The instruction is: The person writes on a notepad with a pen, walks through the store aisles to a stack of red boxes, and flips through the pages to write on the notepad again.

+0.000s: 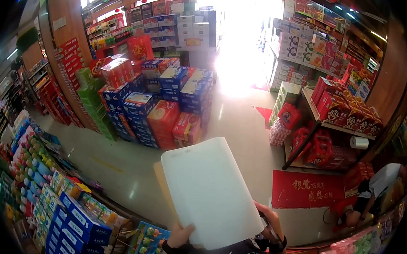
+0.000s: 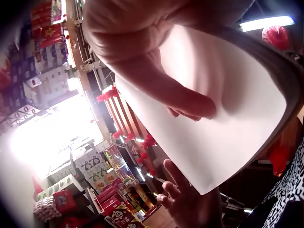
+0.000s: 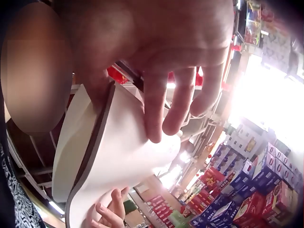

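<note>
Large white sheets [image 1: 208, 192] are held up before the chest, a tan layer [image 1: 162, 177] showing behind their left edge. The left hand [image 1: 180, 235] grips the lower left corner, thumb on top; in the left wrist view this hand [image 2: 161, 61] lies large across the white surface [image 2: 209, 137]. At the lower right edge is the right hand [image 1: 270, 221], holding a slim dark pen-like item [image 1: 268, 226]. From the right wrist view, the right hand [image 3: 161, 61] has its fingertips [image 3: 154, 135] against the sheets [image 3: 123, 142], the dark item [image 3: 130, 76] between its fingers.
Stacked drink cartons [image 1: 138, 105] stand ahead to the left, shelves of red packs [image 1: 344, 112] to the right. Blue boxes [image 1: 76, 230] are at the near left. A person [image 1: 377, 185] bends at the right by a red mat [image 1: 307, 188]. Tiled floor [image 1: 231, 120] runs between towards a bright doorway.
</note>
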The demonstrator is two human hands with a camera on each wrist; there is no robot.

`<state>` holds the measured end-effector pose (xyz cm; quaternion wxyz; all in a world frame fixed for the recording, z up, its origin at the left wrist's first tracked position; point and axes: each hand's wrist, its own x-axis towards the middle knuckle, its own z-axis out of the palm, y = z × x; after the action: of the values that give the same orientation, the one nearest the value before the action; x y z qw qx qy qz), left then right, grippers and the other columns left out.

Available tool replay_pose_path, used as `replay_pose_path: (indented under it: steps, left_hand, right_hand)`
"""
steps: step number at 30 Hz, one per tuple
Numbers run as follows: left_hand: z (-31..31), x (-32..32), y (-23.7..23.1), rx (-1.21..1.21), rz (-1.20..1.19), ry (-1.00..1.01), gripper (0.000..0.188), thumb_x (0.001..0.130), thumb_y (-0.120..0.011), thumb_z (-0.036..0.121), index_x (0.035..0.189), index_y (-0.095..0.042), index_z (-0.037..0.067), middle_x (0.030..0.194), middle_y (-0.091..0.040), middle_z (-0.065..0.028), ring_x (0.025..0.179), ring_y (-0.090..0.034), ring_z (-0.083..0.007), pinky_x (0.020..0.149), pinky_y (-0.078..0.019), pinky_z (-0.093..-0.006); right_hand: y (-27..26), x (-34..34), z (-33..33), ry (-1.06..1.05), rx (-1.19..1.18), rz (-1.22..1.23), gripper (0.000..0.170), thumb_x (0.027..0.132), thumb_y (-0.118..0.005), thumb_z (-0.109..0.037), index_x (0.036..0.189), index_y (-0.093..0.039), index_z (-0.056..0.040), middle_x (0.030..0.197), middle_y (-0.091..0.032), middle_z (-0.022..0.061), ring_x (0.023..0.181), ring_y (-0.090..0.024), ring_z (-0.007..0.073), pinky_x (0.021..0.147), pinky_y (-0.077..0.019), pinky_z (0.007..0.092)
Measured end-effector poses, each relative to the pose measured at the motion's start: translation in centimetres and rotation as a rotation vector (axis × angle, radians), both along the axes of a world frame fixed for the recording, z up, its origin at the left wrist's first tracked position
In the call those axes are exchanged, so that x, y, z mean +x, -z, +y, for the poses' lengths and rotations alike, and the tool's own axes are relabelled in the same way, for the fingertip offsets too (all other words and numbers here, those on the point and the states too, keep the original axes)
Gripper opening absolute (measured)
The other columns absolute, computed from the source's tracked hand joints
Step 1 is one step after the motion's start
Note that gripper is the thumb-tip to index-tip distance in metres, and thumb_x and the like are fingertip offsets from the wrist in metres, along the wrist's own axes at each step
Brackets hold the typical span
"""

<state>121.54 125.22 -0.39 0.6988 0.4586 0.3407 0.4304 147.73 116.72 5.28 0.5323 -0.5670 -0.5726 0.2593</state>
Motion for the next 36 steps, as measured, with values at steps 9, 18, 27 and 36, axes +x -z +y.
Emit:
replay_pose_path:
  steps: [9, 18, 27, 36]
  left_hand:
    - [0.3, 0.3, 0.3, -0.017, -0.024, -0.002, 0.023, 0.082, -0.057, 0.005, 0.103, -0.055, -0.004, 0.093, -0.061, -0.0075, 0.084, -0.058, -0.0157, 0.073, -0.0475, -0.0293]
    - [0.4, 0.3, 0.4, -0.026, -0.029, 0.008, 0.023, 0.08, -0.057, 0.004, 0.101, -0.058, -0.004, 0.091, -0.062, -0.0073, 0.082, -0.059, -0.0153, 0.07, -0.0476, -0.0282]
    - [1.1, 1.4, -0.2, 0.306, 0.253, -0.007, 0.024, 0.081, -0.057, 0.006, 0.103, -0.056, -0.004, 0.089, -0.063, -0.0074, 0.077, -0.061, -0.0155, 0.065, -0.0491, -0.0273]
    - [0.4, 1.7, -0.4, -0.013, -0.013, -0.056, 0.03, 0.078, -0.058, 0.002, 0.108, -0.053, -0.003, 0.095, -0.061, -0.0084, 0.085, -0.059, -0.0162, 0.072, -0.0483, -0.0292]
  right_hand:
    - [-0.6, 0.7, -0.1, -0.168, 0.069, -0.026, 0.07, 0.068, -0.074, -0.017, 0.128, -0.043, 0.0007, 0.094, -0.059, 0.0135, 0.089, -0.057, 0.0243, 0.079, -0.0447, 0.0313]
    - [-0.6, 0.2, -0.2, -0.128, 0.042, -0.111, 0.083, 0.063, -0.08, -0.027, 0.13, -0.039, 0.0006, 0.109, -0.057, 0.0188, 0.099, -0.058, 0.0258, 0.084, -0.044, 0.034]
    - [-1.4, 0.1, -0.1, -0.135, 0.021, -0.149, 0.081, 0.061, -0.081, -0.02, 0.129, -0.042, 0.0005, 0.096, -0.061, 0.0144, 0.089, -0.057, 0.0269, 0.08, -0.0448, 0.0329]
    - [-0.3, -0.1, -0.1, -0.069, 0.012, -0.243, 0.086, 0.059, -0.081, -0.015, 0.132, -0.037, -0.0027, 0.104, -0.057, 0.018, 0.093, -0.059, 0.0274, 0.08, -0.0464, 0.0341]
